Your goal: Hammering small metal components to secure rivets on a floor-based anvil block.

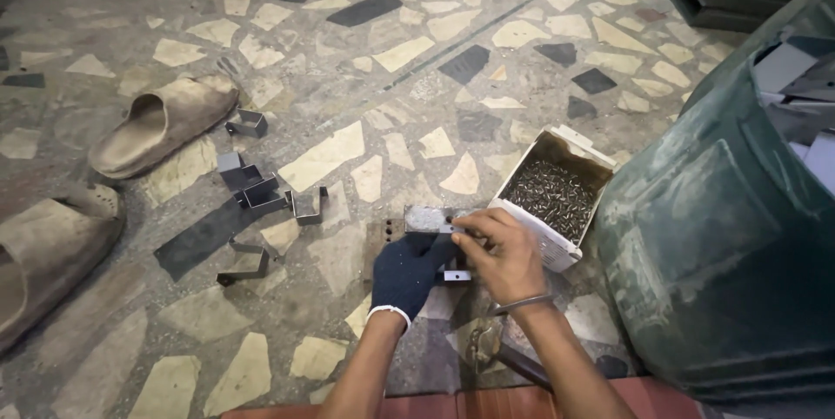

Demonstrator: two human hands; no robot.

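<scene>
My left hand (407, 268), in a dark knit glove, grips a bent grey metal bracket (426, 220) from below. My bare right hand (498, 249) pinches at the bracket's right end, fingertips touching its top face; a thin bangle sits on that wrist. Whether a small screw is held between the fingertips I cannot tell. Just to the right lies an open white cardboard box (564, 249) full of small dark screws.
Several loose bent metal brackets (258, 192) lie on the stone-chip floor to the left. Two tan slip-on sandals (161, 123) lie further left. A large dark green bin (722, 236) with metal offcuts stands at the right. A hammer-like tool (500, 354) lies by my forearms.
</scene>
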